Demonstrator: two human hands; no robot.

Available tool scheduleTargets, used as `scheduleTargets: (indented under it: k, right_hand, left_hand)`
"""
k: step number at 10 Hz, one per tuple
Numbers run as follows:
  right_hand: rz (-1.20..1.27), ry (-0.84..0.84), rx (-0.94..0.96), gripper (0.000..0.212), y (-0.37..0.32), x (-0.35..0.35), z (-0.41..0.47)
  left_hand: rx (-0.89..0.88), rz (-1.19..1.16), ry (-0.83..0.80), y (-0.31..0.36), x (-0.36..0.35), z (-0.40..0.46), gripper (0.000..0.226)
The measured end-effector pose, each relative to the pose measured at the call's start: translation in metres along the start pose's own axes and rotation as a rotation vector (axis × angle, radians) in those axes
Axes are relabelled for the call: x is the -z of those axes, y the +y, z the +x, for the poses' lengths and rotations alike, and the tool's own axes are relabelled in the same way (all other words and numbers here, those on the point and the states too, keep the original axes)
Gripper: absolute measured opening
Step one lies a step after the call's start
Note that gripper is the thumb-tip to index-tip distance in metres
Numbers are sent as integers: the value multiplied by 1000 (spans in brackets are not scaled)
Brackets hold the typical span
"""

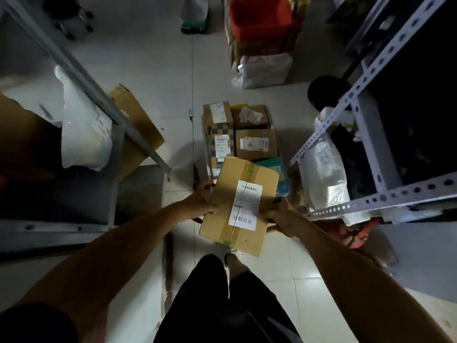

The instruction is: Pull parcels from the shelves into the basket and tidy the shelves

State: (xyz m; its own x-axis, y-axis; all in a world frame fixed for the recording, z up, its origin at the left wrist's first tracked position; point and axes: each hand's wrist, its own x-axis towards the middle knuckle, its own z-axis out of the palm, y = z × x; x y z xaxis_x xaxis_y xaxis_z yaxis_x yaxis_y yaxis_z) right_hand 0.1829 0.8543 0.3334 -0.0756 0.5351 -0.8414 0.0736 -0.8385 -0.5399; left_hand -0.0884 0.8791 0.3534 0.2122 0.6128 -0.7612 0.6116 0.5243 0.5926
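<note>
Parcel [237, 204], a flat labelled cardboard box, gripped at its edges by left hand [200, 201] and right hand [279, 214].

The scene is dim overall, with the pale tiled floor [153, 70] catching the most light at the upper middle. Deep shadow swallows the inside of the grey perforated metal shelf [385, 58] at right and the lower left corner. Wide-angle distortion bends the shelf posts outward, and fine detail looks soft and smeared.
</note>
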Motion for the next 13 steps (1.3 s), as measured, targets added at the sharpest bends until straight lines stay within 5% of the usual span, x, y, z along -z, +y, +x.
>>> scheduleTargets:
  k: [3, 4, 7, 10, 11, 13]
  right_hand:
    - [420, 72, -273, 72, 79, -59, 84]
    - [481, 118, -267, 84, 101, -69, 123]
    - [763, 261, -198, 66, 102, -92, 233]
    - [1086, 383, -243, 60, 87, -117, 300]
    - [912, 518, -275, 74, 66, -126, 302]
    - [517, 379, -291, 51, 26, -107, 253]
  left_hand:
    - [85, 136, -164, -40, 33, 112, 67]
    - [114, 207, -212, -43, 36, 169, 69]
    - [102, 347, -303, -52, 51, 311, 72]
    - [-54, 449, -66, -85, 48, 338, 82]
    - [-58, 483, -52, -84, 54, 332, 76]
    - [-61, 440, -51, -58, 63, 289, 58]
